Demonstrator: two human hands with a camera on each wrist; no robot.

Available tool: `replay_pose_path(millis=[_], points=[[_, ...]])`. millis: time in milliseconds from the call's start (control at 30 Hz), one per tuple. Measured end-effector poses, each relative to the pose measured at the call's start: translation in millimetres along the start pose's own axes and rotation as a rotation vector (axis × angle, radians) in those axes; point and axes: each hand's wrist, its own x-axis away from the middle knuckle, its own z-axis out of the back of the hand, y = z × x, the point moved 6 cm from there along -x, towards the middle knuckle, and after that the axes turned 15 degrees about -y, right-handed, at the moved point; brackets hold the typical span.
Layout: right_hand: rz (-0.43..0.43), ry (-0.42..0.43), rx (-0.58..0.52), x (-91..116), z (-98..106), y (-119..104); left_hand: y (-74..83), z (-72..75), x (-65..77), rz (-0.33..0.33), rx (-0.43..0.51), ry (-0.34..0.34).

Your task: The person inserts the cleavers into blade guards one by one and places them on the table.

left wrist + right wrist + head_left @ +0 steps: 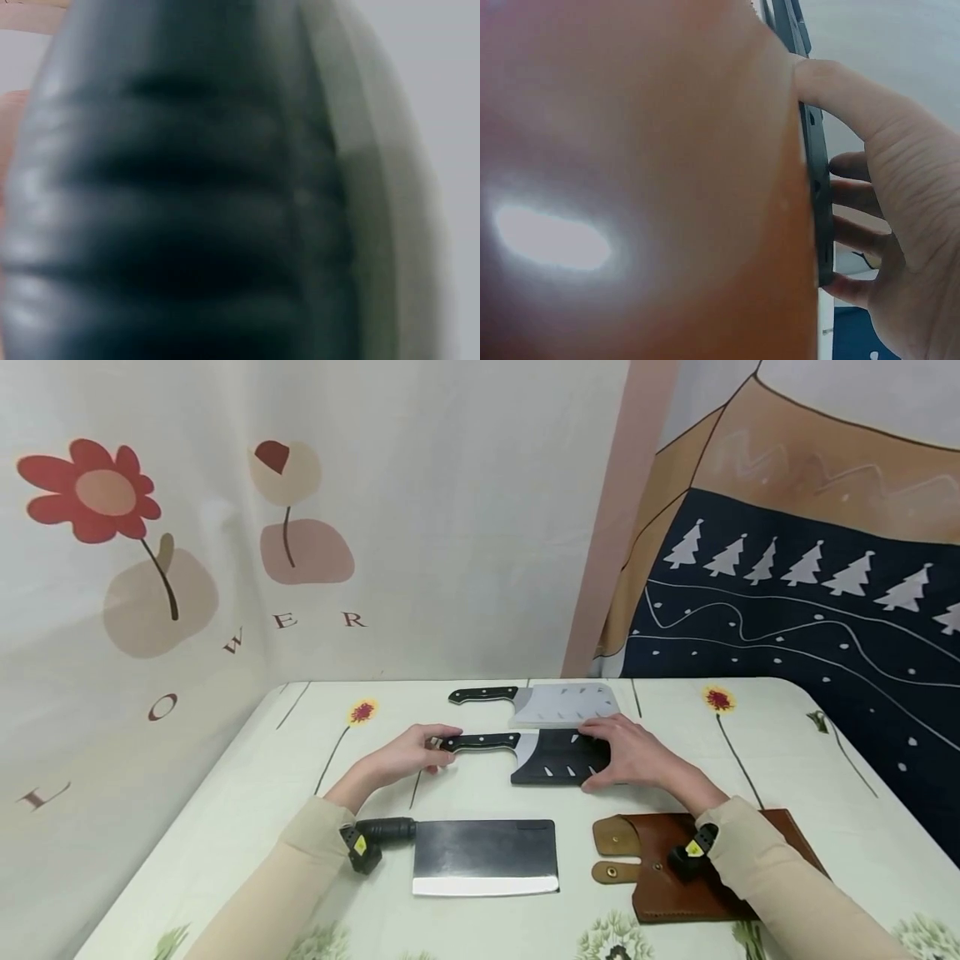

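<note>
A cleaver with a black handle (480,742) lies across the middle of the table, its blade mostly inside a black blade cover (551,758). At the handle's left end, my left hand (405,755) pinches it between thumb and fingers. My right hand (633,752) spans the cover's right end, thumb on the near edge and fingers at the far edge. The right wrist view shows the cover (819,195) edge-on between the thumb and fingers of that hand (900,187). Just behind lies another cleaver (483,694) in a whitish blade cover (573,703).
A larger bare-bladed cleaver (483,856) lies nearer me, its ridged black handle (172,187) filling the left wrist view, blurred. A brown leather sheath (675,893) with snap straps lies under my right forearm. Behind the flower-print tablecloth (247,827) hangs a printed curtain (450,527).
</note>
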Motion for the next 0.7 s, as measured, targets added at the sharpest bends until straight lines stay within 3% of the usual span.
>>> replay_pose_path(millis=[400,700], points=[[-0.002,-0.034,-0.048,16,12,-1,-2.7,5.2,10.5,-0.043,-0.015,0.007],[-0.013,-0.058,-0.165,57,20,3,-2.8,13.7,43.2,-0.070,-0.082,0.015]])
